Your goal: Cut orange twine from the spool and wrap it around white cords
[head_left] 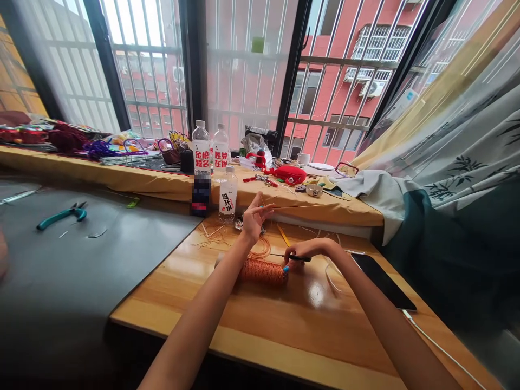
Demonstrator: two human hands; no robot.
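My left hand (253, 221) is raised above the far part of the wooden table, its index finger pointing up. Its other fingers and thumb pinch a thin thread that is hard to make out. My right hand (300, 250) grips a black-handled tool (303, 259) with a thin metal tip pointing left; whether it is scissors cannot be seen. The right thumb, with a blue nail, is at the right end of a spool of orange cord (264, 271) lying on its side. My left forearm hides the spool's left part. Behind the spool lies a loose coil of orange cord (260, 249).
A phone (384, 281) with a white cable lies at the right. Teal pliers (60, 218) rest on the grey mat (122, 233). A water bottle (227, 197) stands behind my left hand. The cloth-covered sill (341, 211) holds more bottles, a red pouch (290, 174) and yarn.
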